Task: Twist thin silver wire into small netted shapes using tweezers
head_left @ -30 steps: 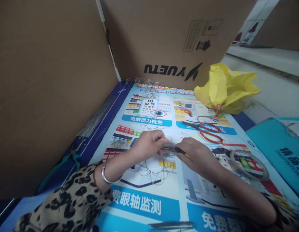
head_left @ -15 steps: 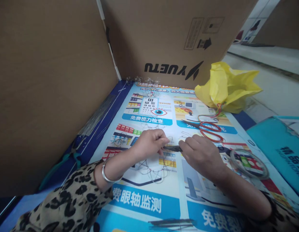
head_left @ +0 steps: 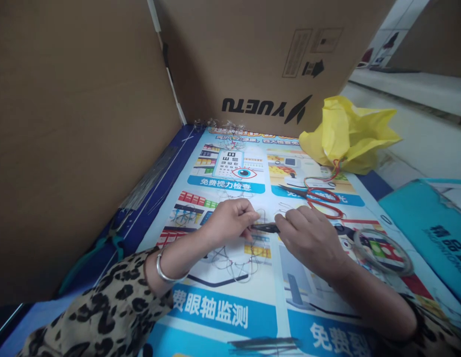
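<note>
Over the middle of the printed sheet, my left hand [head_left: 233,220] pinches thin wire that is part of a looped, petal-like wire piece [head_left: 239,263]. The loops hang below my fingers, with small reddish spots at some joins. My right hand [head_left: 308,238] is wrapped round dark pliers [head_left: 265,227]. The jaws point left and reach my left fingertips, at the wire. My palm and fingers hide the pliers' handles. The exact spot where the jaws meet the wire is too small to make out.
Red-handled scissors [head_left: 323,198], a yellow bag [head_left: 349,134] and a wire coil [head_left: 382,252] lie on the right. Teal-handled pliers [head_left: 113,240] lie left. Dark straight wires [head_left: 265,343] are near the front. Cardboard panels [head_left: 252,59] stand at the left and back.
Both hands stay nearly in place, with the pliers still at the left fingertips. The whole view has shifted very slightly.
</note>
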Action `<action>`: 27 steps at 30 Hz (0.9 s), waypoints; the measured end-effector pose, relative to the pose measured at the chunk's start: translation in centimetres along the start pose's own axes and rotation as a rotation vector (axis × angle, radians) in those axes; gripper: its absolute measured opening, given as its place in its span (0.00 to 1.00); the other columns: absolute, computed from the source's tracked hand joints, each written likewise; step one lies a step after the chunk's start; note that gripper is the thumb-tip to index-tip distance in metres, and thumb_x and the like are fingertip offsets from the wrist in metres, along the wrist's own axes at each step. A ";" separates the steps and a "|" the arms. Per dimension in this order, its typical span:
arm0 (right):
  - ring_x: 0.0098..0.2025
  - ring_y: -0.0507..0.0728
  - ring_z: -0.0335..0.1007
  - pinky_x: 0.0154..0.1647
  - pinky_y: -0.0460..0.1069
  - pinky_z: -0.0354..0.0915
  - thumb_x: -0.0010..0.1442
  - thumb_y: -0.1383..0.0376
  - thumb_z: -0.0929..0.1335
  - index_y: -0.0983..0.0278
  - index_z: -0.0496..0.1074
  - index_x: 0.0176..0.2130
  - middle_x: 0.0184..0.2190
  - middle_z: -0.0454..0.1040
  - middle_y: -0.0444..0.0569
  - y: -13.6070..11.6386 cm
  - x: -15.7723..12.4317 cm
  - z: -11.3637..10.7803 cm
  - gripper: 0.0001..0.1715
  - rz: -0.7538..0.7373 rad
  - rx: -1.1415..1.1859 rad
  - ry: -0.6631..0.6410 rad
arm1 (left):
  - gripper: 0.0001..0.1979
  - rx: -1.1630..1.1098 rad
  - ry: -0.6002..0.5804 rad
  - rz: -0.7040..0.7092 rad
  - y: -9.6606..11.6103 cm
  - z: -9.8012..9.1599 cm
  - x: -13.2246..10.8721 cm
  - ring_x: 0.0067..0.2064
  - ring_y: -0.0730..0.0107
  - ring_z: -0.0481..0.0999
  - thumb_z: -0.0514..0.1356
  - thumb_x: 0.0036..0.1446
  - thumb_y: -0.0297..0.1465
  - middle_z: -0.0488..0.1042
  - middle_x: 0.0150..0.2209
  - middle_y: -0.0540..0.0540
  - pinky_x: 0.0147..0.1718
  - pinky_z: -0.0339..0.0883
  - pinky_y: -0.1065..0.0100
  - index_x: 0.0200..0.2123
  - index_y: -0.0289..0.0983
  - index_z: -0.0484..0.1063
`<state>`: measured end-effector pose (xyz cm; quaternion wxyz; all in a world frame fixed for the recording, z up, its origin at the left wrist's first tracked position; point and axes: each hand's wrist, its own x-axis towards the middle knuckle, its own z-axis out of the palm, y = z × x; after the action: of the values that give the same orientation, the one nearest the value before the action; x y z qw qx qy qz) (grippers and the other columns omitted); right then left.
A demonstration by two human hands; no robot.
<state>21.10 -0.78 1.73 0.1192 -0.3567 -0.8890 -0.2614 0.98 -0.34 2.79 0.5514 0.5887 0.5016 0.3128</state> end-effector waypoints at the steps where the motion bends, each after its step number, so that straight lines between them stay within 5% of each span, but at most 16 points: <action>1: 0.29 0.56 0.52 0.31 0.52 0.47 0.57 0.71 0.62 0.63 0.69 0.27 0.23 0.63 0.48 0.0 0.0 0.0 0.10 0.000 0.015 -0.008 | 0.10 0.003 0.000 -0.002 0.1 0.0 0.0 0.18 0.77 0.72 0.56 0.53 0.33 0.66 0.17 0.55 0.17 0.59 0.79 0.24 0.35 0.62; 16: 0.29 0.55 0.65 0.29 0.48 0.52 0.57 0.68 0.63 0.63 0.68 0.29 0.26 0.71 0.47 -0.7 -0.5 0.7 0.06 0.118 0.201 -0.146 | 0.09 0.222 -0.002 0.197 0.5 -0.3 -0.5 0.23 0.76 0.73 0.53 0.57 0.33 0.69 0.20 0.54 0.25 0.63 0.75 0.25 0.36 0.63; 27: 0.28 0.55 0.71 0.26 0.47 0.53 0.61 0.57 0.61 0.63 0.70 0.29 0.26 0.75 0.46 -0.4 0.4 -0.3 0.16 0.232 0.440 -0.472 | 0.10 0.480 -0.022 0.493 0.8 -0.8 -0.9 0.26 0.77 0.70 0.52 0.59 0.31 0.71 0.23 0.52 0.27 0.61 0.75 0.27 0.36 0.68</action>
<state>20.56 -0.99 1.99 0.0131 -0.4719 -0.8806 0.0417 0.20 -0.85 3.85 0.3102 0.8085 0.3975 0.3035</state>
